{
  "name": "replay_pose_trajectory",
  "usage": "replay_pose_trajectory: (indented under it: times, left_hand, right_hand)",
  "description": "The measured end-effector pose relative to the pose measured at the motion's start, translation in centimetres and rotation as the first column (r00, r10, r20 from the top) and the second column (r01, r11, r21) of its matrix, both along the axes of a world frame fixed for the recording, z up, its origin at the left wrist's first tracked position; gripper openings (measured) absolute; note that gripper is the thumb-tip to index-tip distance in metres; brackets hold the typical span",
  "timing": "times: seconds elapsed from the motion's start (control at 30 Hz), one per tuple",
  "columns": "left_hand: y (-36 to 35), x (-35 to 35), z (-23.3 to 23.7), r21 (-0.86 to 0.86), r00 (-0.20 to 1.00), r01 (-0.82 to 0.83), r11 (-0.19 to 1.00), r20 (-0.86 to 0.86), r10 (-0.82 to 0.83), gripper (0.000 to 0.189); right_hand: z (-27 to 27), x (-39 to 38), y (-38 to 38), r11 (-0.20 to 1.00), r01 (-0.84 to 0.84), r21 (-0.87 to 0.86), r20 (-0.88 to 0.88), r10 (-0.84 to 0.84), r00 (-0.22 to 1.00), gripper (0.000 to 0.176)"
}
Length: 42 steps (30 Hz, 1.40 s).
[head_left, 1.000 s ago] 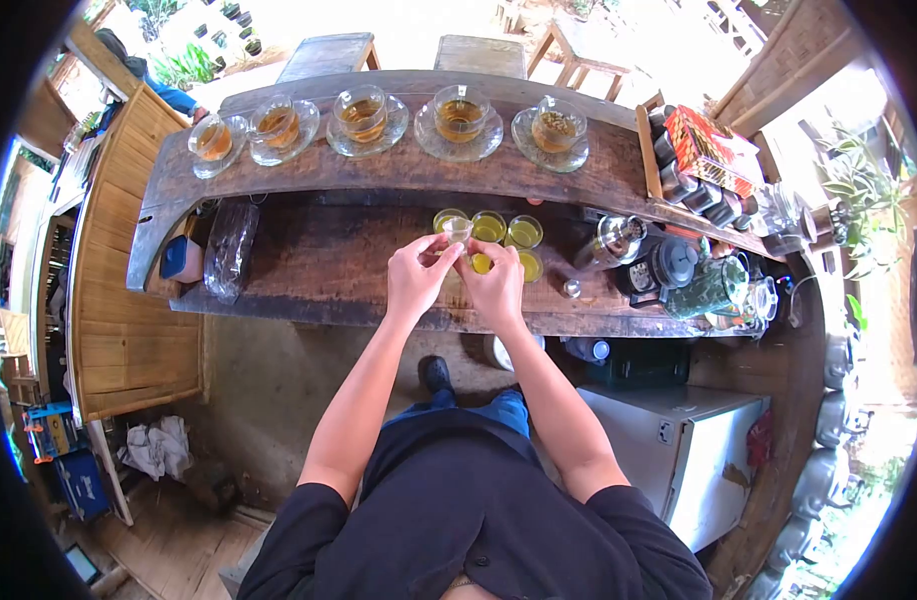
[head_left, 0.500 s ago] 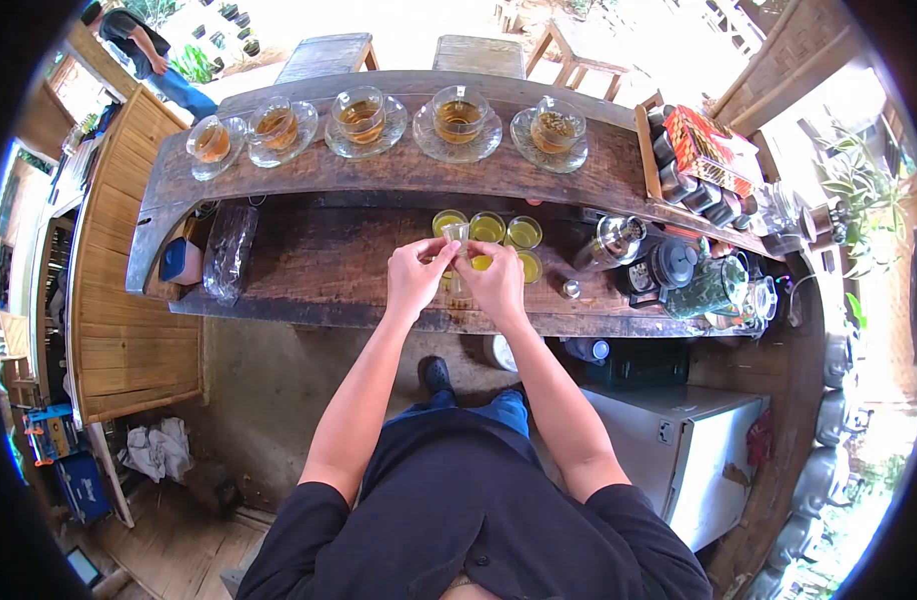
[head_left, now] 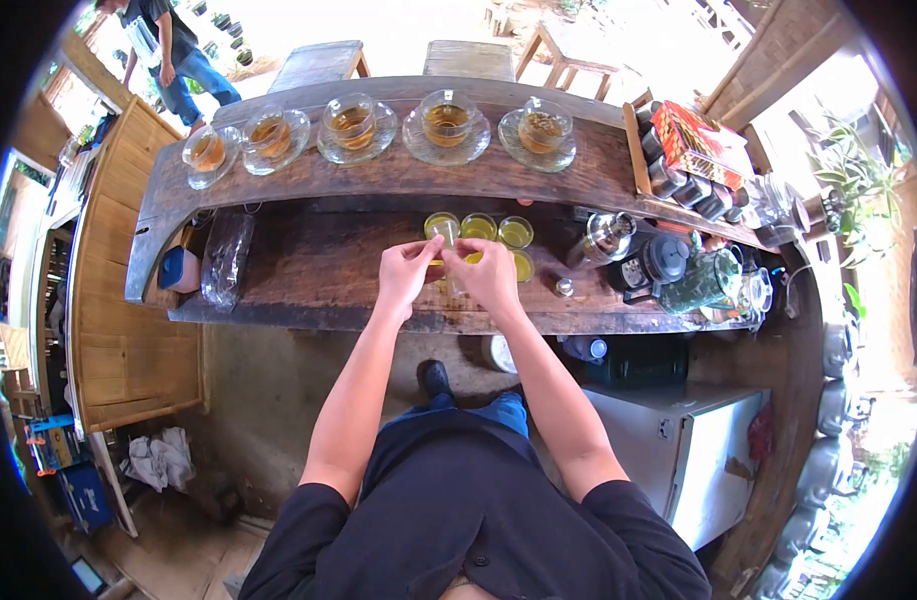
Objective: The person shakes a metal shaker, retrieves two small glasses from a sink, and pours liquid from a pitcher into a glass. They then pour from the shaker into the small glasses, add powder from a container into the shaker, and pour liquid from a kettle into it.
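My left hand (head_left: 406,272) and my right hand (head_left: 487,272) meet over the lower counter, thumbs and fingers pinched together. Between them is a small clear see-through piece (head_left: 445,231), whose exact kind I cannot make out. Both hands are closed on it. Just beyond and partly behind my fingers stand several small cups of yellow-green liquid (head_left: 516,233); some are half hidden by my hands. A small metal knob-like item (head_left: 565,287) lies to the right of my right hand.
Several glass cups of tea on saucers (head_left: 447,118) line the raised shelf. A metal shaker (head_left: 608,240), a French press (head_left: 665,260) and jars stand right. A blue-lidded container (head_left: 181,267) and clear plastic packaging (head_left: 229,260) lie left. A person (head_left: 169,55) is beyond.
The view has shifted slightly, so the counter items sit a little further left. My hands stay together around the clear piece. The person beyond has moved to the right.
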<state>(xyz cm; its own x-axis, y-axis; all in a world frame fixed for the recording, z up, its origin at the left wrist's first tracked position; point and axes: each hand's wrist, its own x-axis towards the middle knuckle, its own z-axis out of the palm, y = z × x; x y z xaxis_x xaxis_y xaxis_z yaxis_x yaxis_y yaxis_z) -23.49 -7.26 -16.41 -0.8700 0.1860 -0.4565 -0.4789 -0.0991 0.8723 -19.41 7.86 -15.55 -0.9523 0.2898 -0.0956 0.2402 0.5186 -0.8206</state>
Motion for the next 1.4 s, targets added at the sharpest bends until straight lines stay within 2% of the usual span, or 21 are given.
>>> replay_pose_trajectory:
  times: [0.17, 0.23, 0.27, 0.33, 0.5, 0.57, 0.63, 0.7, 0.73, 0.77, 0.83, 0.9, 0.97, 1.13, 1.17, 1.27, 1.4]
  left_hand:
    - [0.3, 0.3, 0.3, -0.013, 0.999, 0.021, 1.0, -0.025, -0.021, 0.037]
    - [0.7, 1.0, 1.0, -0.031, 0.987, 0.01, 0.999, -0.159, -0.015, 0.035]
    - [0.9, 1.4, 1.0, -0.03, 0.987, 0.018, 0.999, -0.16, -0.023, 0.035]
    - [1.5, 2.4, 0.8, -0.036, 0.911, 0.067, 0.997, -0.406, -0.076, 0.035]
    - [5.5, 7.2, 3.5, -0.02, 0.843, 0.206, 0.978, -0.505, -0.188, 0.043]
    - [7.9, 8.9, 3.7, -0.059, 0.785, 0.267, 0.962, -0.566, -0.252, 0.047]
    - [10.5, 10.7, 3.5, -0.143, 0.727, 0.294, 0.945, -0.608, -0.319, 0.055]
    - [13.2, 12.4, 3.1, -0.168, 0.705, 0.356, 0.919, -0.598, -0.382, 0.056]
    - [14.5, 13.0, 2.9, -0.249, 0.66, 0.385, 0.889, -0.599, -0.454, 0.057]
    - [16.1, 13.8, 2.0, -0.193, 0.677, 0.432, 0.881, -0.577, -0.458, 0.059]
    - [18.8, 15.7, 2.6, -0.243, 0.659, 0.488, 0.838, -0.527, -0.537, 0.061]
    - [21.8, 17.2, 1.3, -0.212, 0.648, 0.551, 0.807, -0.502, -0.574, 0.067]
    - [24.7, 18.6, 0.2, -0.285, 0.598, 0.574, 0.768, -0.496, -0.63, 0.071]
    - [30.9, 20.6, -1.7, -0.289, 0.6, 0.578, 0.764, -0.484, -0.637, 0.077]
    - [32.0, 20.8, -2.4, -0.285, 0.605, 0.568, 0.772, -0.492, -0.626, 0.078]
    - [34.5, 21.2, -4.1, -0.284, 0.642, 0.513, 0.81, -0.499, -0.582, 0.083]
    - [36.6, 21.3, -5.8, -0.257, 0.7, 0.458, 0.851, -0.487, -0.523, 0.088]
  right_hand:
    - [-0.4, 0.1, 0.3, 1.0, 0.014, 0.028, -0.075, -0.012, 0.997, 0.043]
    - [-0.6, 0.6, 0.6, 0.999, 0.003, -0.043, -0.188, -0.011, 0.982, 0.041]
    - [0.1, 1.0, 0.9, 0.999, 0.011, -0.042, -0.19, -0.019, 0.982, 0.041]
    - [1.4, 2.4, 1.4, 0.998, 0.005, -0.059, -0.242, -0.02, 0.97, 0.038]
    - [2.4, 7.2, 5.1, 0.991, 0.109, -0.079, -0.354, -0.13, 0.926, 0.04]
    - [2.8, 9.5, 7.5, 0.98, 0.173, -0.1, -0.301, -0.196, 0.933, 0.041]
    - [2.4, 12.0, 10.3, 0.971, 0.208, -0.12, -0.323, -0.236, 0.917, 0.042]
    - [1.9, 14.5, 13.2, 0.964, 0.246, -0.1, -0.334, -0.265, 0.905, 0.04]
    - [1.8, 15.8, 14.6, 0.959, 0.266, -0.101, -0.319, -0.285, 0.904, 0.039]
    - [1.8, 17.0, 16.1, 0.952, 0.287, -0.104, -0.306, -0.306, 0.902, 0.038]
    - [0.6, 19.4, 19.0, 0.934, 0.325, -0.147, -0.281, -0.354, 0.892, 0.037]
    - [-0.2, 21.5, 21.7, 0.923, 0.36, -0.136, -0.304, -0.384, 0.872, 0.035]
    - [-1.6, 23.1, 24.6, 0.915, 0.375, -0.152, -0.322, -0.404, 0.856, 0.034]
    - [-4.8, 24.3, 30.4, 0.901, 0.405, -0.159, -0.308, -0.435, 0.846, 0.031]
    - [-3.8, 24.2, 30.9, 0.907, 0.409, -0.102, -0.311, -0.42, 0.853, 0.032]
    - [-6.3, 23.4, 33.1, 0.905, 0.369, -0.212, -0.307, -0.42, 0.854, 0.033]
    - [-7.3, 22.9, 35.0, 0.942, 0.319, -0.103, -0.363, -0.334, 0.87, 0.033]
